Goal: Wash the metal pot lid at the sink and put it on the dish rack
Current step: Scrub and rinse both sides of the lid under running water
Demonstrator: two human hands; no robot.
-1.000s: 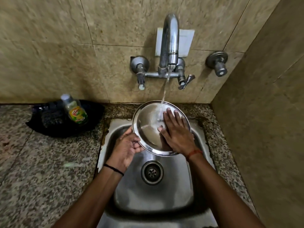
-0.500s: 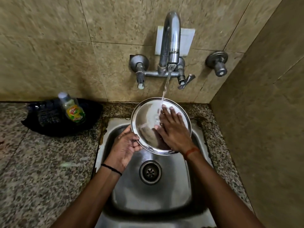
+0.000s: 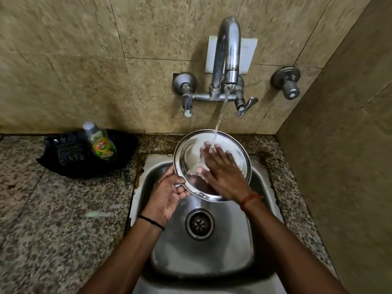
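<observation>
The round metal pot lid is tilted over the back of the steel sink, its hollow side facing me. My left hand grips its lower left rim. My right hand lies flat with fingers spread on the lid's inner face. Water runs from the tap onto the fingers and the lid. No dish rack is in view.
A dish soap bottle stands in a black tray on the granite counter at the left. A tiled wall closes the right side. The drain sits in the middle of the basin.
My right hand has slid up the lid's inner face toward the water stream. The left hand's hold on the rim stays the same.
</observation>
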